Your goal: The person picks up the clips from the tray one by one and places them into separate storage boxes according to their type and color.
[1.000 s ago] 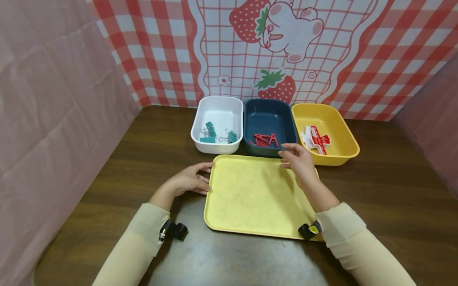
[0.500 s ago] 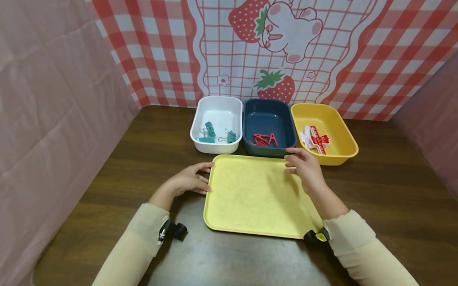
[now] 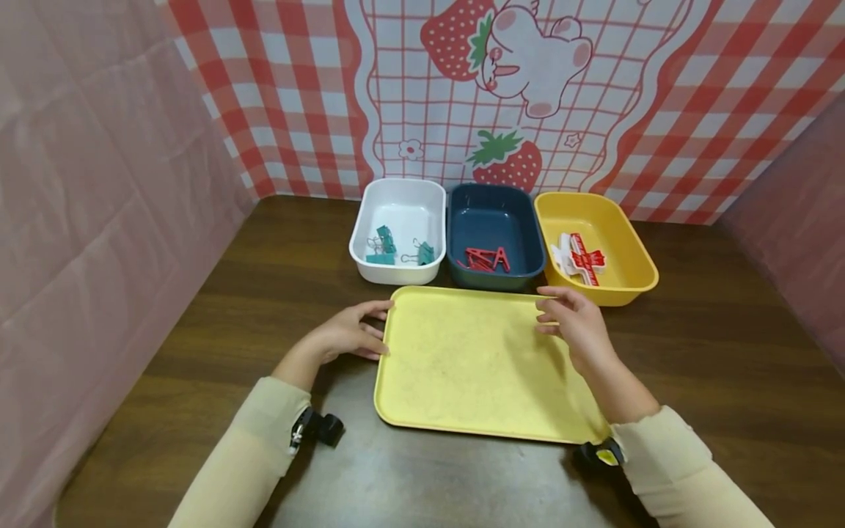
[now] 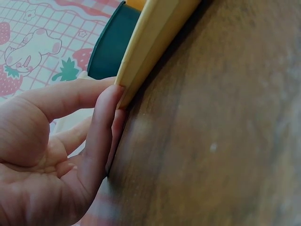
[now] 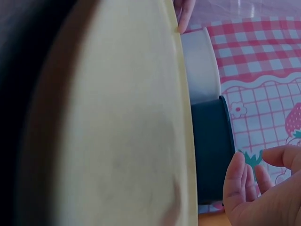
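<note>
A flat yellow tray (image 3: 485,367) lies on the table in the head view. My left hand (image 3: 346,334) rests against its left edge with fingers spread along the rim. In the left wrist view, fingertips of the left hand (image 4: 70,132) touch the tray's side (image 4: 146,42). Loosely bent, with nothing in its fingers, my right hand (image 3: 576,326) hovers over the tray's far right corner. The right wrist view shows the right hand (image 5: 265,188) at lower right, apart from the tray rim (image 5: 188,122).
Behind the tray stand a white bin (image 3: 399,275) with teal binder clips (image 3: 425,254), a dark blue bin (image 3: 495,213) with red clips (image 3: 487,258), and a yellow bin (image 3: 634,257) with red-and-white clips (image 3: 584,258). A checked cloth (image 3: 290,88) hangs behind.
My right hand has drifted right and slightly nearer along the tray's far edge, away from the dark blue bin. The left hand has stayed at the tray's left edge.
</note>
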The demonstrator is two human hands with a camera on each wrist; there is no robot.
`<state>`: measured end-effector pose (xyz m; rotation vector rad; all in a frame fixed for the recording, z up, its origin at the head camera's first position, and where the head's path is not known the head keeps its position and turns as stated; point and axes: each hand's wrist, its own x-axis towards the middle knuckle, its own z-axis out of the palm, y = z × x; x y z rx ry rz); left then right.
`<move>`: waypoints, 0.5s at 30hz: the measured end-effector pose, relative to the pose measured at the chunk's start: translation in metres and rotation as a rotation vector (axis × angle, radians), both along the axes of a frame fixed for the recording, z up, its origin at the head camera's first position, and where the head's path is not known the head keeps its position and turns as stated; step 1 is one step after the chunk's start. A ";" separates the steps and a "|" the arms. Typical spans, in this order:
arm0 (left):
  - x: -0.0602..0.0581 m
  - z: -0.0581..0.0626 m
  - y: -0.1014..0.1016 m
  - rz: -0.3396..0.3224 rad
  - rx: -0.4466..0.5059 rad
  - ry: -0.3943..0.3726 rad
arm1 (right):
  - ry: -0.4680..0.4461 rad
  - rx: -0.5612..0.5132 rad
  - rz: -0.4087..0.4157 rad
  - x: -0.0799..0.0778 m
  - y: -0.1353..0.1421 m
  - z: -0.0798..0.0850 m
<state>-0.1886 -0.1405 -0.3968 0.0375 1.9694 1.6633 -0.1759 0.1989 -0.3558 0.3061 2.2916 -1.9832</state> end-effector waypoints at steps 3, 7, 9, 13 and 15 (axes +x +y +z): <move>-0.001 -0.001 -0.001 -0.003 0.008 0.005 | 0.010 -0.009 -0.008 0.004 0.005 -0.003; -0.001 -0.001 -0.003 -0.002 0.011 0.016 | 0.030 -0.020 -0.012 0.008 0.011 -0.006; -0.001 -0.001 -0.003 0.011 0.002 0.040 | 0.041 -0.024 -0.011 0.008 0.015 -0.007; 0.000 0.000 -0.003 0.073 -0.047 0.113 | 0.046 -0.039 -0.013 0.010 0.024 -0.009; 0.000 0.000 -0.004 0.095 -0.078 0.157 | 0.042 -0.045 -0.022 0.012 0.028 -0.010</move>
